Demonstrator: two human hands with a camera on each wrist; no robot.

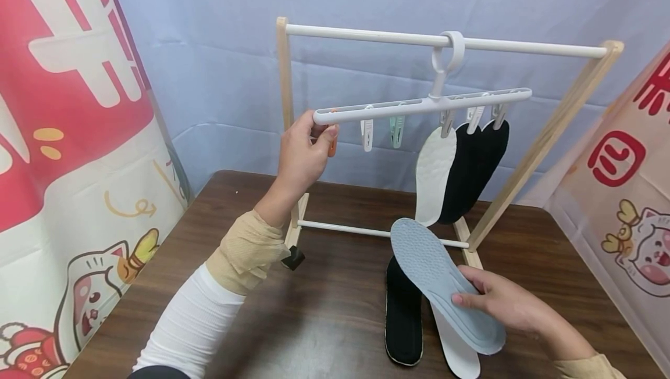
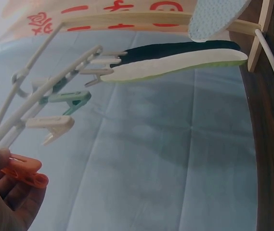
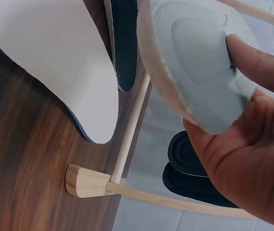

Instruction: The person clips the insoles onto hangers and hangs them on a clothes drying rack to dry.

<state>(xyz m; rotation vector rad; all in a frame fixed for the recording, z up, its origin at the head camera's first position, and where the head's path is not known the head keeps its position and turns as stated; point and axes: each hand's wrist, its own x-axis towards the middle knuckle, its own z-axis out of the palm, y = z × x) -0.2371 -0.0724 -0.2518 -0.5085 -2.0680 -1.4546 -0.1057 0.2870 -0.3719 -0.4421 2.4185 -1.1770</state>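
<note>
My left hand (image 1: 303, 149) is at the left end of the pale grey clip hanger (image 1: 382, 110), its thumb and fingers pinching an orange clothespin (image 2: 25, 168). In my right hand (image 1: 510, 303) is a light blue-grey insole (image 1: 434, 268), gripped near its heel and held over the table. A white insole (image 1: 434, 175) and two black insoles (image 1: 478, 164) hang from clips on the hanger's right half. Between them and my left hand, a white clothespin (image 1: 367, 135) and a mint green clothespin (image 1: 397, 132) hang with nothing in them. The hanger tilts down toward my left hand.
The hanger's hook goes over the white top bar (image 1: 361, 34) of a wooden rack (image 1: 544, 146) standing on the brown table (image 1: 251, 326). On the table lie a black insole (image 1: 403, 321) and a white insole (image 1: 455, 347), partly under the held one. A blue cloth (image 1: 209, 77) hangs behind.
</note>
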